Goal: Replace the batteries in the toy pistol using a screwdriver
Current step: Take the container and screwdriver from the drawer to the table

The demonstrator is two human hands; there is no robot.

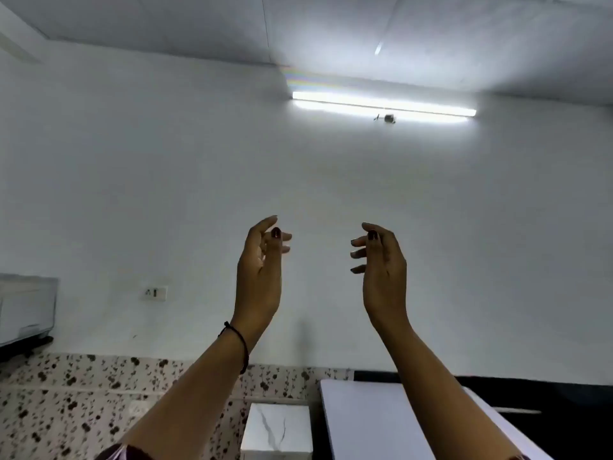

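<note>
Dark red polish shows on the thumbnails of both hands, which are raised side by side in front of a white wall [166, 194]. The left hand [260, 270] stands upright with its palm turned inward towards the other; its fingers [265, 224] are loosely bent and slack, touching nothing and holding nothing. The right hand [383, 270] mirrors it, palm inward, with its fingers [358, 254] gently curled and spread a little apart, also holding nothing. The two hands are well apart, with bare wall between them.

A thin black thread bracelet [243, 346] circles the left wrist. Both forearms rise from the bottom edge, where a bit of pinkish sleeve [122, 454] shows at the left.

Below the right forearm lies a white tabletop [365, 423], and just beside it, to the left, stands a white marble-patterned box [278, 433]. A band of floral-speckled tile [66, 393] runs along the base of the wall at the left, and a black surface [564, 413] lies at the right. A wall socket [156, 292] sits low on the wall, near a pale grey appliance [26, 307] at the left edge. High up, a lit tube light [384, 104] is fixed under the ceiling.

Where the toy pistol and the screwdriver are cannot be told from this view.
</note>
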